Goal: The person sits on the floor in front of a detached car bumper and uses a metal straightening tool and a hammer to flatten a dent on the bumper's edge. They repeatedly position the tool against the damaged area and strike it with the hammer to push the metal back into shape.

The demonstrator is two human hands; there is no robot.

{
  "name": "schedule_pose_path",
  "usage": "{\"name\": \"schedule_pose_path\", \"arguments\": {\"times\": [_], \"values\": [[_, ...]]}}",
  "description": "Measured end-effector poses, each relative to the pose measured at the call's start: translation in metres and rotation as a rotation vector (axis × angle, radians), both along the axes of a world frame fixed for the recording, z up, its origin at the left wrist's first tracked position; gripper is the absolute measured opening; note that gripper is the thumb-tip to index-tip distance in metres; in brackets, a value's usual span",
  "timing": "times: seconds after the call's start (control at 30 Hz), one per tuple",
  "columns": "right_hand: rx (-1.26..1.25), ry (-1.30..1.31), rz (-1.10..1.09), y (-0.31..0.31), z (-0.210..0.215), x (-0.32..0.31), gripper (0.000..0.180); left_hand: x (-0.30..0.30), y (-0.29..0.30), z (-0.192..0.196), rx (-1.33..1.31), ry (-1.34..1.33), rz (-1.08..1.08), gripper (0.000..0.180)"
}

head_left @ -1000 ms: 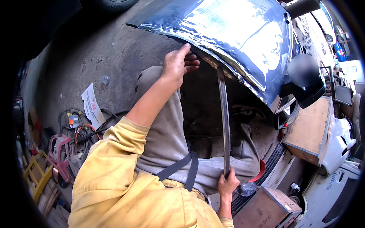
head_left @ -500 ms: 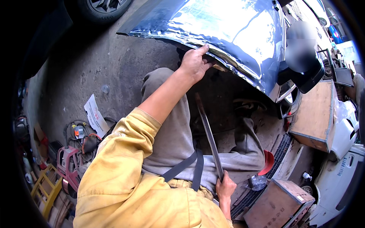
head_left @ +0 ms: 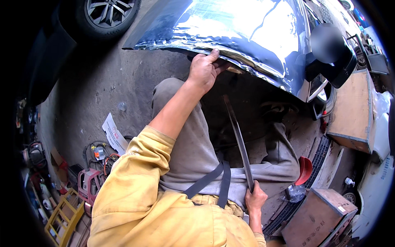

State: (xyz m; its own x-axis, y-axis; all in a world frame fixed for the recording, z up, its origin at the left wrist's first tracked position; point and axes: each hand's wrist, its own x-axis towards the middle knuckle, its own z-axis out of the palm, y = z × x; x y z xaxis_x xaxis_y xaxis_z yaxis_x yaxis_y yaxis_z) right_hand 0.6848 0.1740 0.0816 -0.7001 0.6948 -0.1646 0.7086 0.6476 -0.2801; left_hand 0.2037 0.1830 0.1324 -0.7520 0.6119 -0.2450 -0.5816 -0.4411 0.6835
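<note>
A dark blue car door (head_left: 230,24) with a creased, dented lower edge fills the upper middle of the head view. My left hand (head_left: 203,73) is closed on that edge, thumb on the glossy outer face and fingers tucked beneath, where they are partly hidden. In my right hand (head_left: 256,198), low and to the right by my hip, is one end of a long flat metal bar (head_left: 238,142). The bar slants away over my lap, and its far tip reaches into the shadow below the door edge, apart from the panel as far as I can see.
A black side mirror (head_left: 343,72) juts from the door's right. Wooden crates (head_left: 349,111) and a red bowl-like piece (head_left: 303,171) lie to the right. Left are a wheel (head_left: 109,16), a pink machine (head_left: 89,185) with cables, a yellow frame (head_left: 61,218) and a paper sheet (head_left: 114,133).
The whole view has turned a little, shifting the surroundings. My left hand keeps its hold on the door edge, and my right hand keeps the bar.
</note>
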Motion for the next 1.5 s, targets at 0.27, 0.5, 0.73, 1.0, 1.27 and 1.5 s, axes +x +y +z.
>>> {"name": "schedule_pose_path", "arguments": {"times": [0.27, 0.5, 0.73, 1.0, 1.27, 1.5], "values": [[0.018, 0.061, -0.207, -0.003, 0.036, 0.041, 0.035, 0.003, 0.01, 0.0, -0.047, 0.019, 0.049, 0.02], [-0.04, 0.118, -0.564, -0.041, 0.037, 0.094, 0.024, 0.0, 0.011, -0.005, -0.072, 0.031, 0.085, 0.021], [-0.184, 0.371, -0.908, -0.088, -0.005, 0.074, 0.026, 0.0, 0.009, 0.005, -0.079, -0.033, 0.059, 0.023], [-0.135, 0.277, -0.825, -0.067, -0.002, 0.071, 0.029, -0.012, 0.012, 0.016, 0.078, -0.303, 0.003, 0.033], [-0.164, 0.255, -0.699, -0.055, 0.002, 0.062, 0.024, -0.023, 0.02, 0.006, -0.023, -0.234, 0.065, 0.02], [-0.103, 0.251, -0.617, -0.053, 0.0, 0.059, 0.018, -0.023, 0.022, 0.004, -0.049, -0.237, 0.078, 0.015]]}}
